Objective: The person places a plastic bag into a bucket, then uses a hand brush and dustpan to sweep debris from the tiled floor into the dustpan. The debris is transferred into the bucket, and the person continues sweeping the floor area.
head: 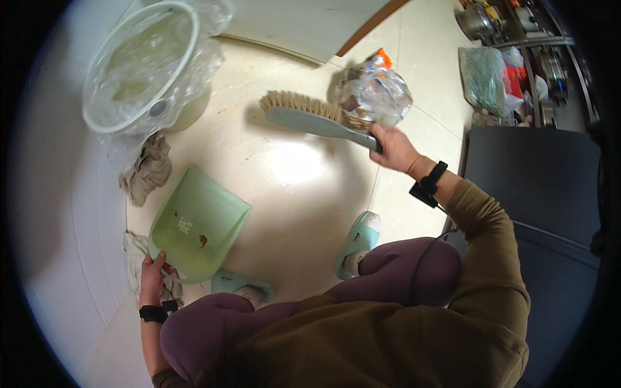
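A grey hand brush with tan bristles is held by its handle in my right hand, its bristles turned away from me. My left hand grips the rim or handle end of a pale green plastic dustpan at the lower left. Inside the dustpan lie a small brown scrap and a pale label-like piece. Small crumbs are scattered on the light tiled floor between brush and dustpan. Just beyond the brush sits a clear plastic bag of refuse.
A bin lined with clear plastic stands at the upper left. Crumpled rags lie along the white wall. A pale cabinet is ahead. At right are a dark cabinet or appliance and shelves with pots. My slippered feet flank the floor.
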`<state>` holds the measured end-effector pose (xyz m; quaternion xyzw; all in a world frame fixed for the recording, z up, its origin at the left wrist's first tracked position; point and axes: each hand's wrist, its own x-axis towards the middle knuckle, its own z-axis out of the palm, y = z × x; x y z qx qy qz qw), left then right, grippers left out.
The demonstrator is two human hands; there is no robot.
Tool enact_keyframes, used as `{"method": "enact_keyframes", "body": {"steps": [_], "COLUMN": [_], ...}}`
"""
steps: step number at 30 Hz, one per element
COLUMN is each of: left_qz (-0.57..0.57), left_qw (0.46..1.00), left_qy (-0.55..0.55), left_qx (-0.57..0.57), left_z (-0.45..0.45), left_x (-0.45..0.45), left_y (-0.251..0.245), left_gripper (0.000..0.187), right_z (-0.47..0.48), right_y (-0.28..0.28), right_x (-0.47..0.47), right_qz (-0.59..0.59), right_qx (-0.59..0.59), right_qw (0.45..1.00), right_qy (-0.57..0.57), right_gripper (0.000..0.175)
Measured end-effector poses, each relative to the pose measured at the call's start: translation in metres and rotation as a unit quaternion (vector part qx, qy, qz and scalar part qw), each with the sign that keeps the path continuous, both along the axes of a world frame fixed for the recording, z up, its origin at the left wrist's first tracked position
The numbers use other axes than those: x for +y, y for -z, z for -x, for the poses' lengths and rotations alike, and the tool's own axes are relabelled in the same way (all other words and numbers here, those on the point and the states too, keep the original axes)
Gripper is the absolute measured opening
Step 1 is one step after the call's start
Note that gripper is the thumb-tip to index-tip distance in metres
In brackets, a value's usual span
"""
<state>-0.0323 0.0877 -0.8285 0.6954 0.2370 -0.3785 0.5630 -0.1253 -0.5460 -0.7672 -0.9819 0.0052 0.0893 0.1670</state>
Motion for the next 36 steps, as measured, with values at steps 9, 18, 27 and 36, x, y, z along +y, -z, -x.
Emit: {"method": "enact_keyframes", "body": {"steps": [9,18,27,36], "left_qz": [-0.105,-0.109,-0.174,-0.182], "left_qw": [0.988,0.988,0.978,0.981], "left_qy": [0.087,0.081,0.116,0.022], "left_qx": [0.069,0.077,0.009,-0.060], "left_z": [-0.032,-0.027,-0.014,0.002], "left_x": [-0.010,-0.017,-0.036,-0.020], "left_y": [0.009,0.007,0.003,-0.069], "left_gripper": [0.016,0.023,0.040,0.022], "right_z": [0.050,0.056,-0.087,-0.051], "right_y": [0.036,0.040,0.043,-0.021], "right_x": [-0.089,-0.105,-0.144,-0.116], "right_qz": [0.070,0.033,0.140,-0.133], "right_qx": [0.084,-0.036,-0.030,-0.046], "right_qw": [0.968,0.988,0.959,0.980], "right_qy": [-0.227,-0.149,0.244,0.143], "right_gripper": [0.029,0.018,0.038,0.018]}}
